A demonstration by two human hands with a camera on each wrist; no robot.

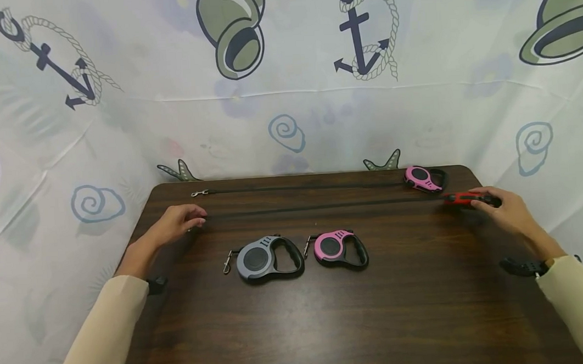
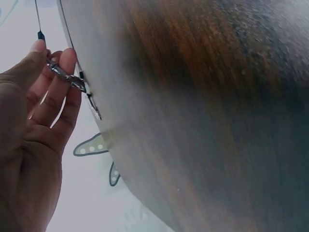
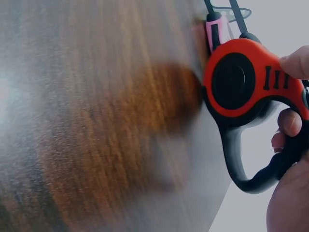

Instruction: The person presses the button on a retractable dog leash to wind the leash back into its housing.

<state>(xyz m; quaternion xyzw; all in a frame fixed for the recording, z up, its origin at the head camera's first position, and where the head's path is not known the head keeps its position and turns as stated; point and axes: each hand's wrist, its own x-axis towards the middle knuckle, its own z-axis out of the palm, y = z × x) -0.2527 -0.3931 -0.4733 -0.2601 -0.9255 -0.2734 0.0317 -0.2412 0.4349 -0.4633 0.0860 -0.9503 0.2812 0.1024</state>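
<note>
**Red leash drawn across the desk between two hands**

Nearest the person, the dark wood desk [image 1: 328, 323] shows bare grain, with both cream sleeves coming in from the lower corners. A black band sits on each wrist.

A little further in, side by side near the middle, lie two retracted leashes: a grey leash [image 1: 268, 258] on the left, its metal clip pointing left, and a pink leash [image 1: 338, 249] just beside it on the right. Neither hand touches them.

Beyond those, the left hand [image 1: 175, 224] rests at the desk's left side. Its grip is clenched on a small metal clip [image 2: 65, 76], pinched between thumb and fingertips, as the left wrist view shows. From there a thin black cord [image 1: 322, 206] runs taut across the desk to the right.

At the cord's other end the right hand [image 1: 508, 212] has its grip around the red leash [image 3: 246, 92], which sits at the desk's right edge. In the right wrist view the fingers curl through the black handle loop and the thumb lies on the red housing near the three black marks.

Further still, a second pink leash [image 1: 422, 178] lies near the far right corner, just behind the red one. Its own cord [image 1: 302, 188] is drawn out along the far edge, ending in a clip [image 1: 199, 193] at the left.

Behind the desk hangs a pale cloth backdrop [image 1: 287, 94] printed with anchors, hats and spirals.
</note>
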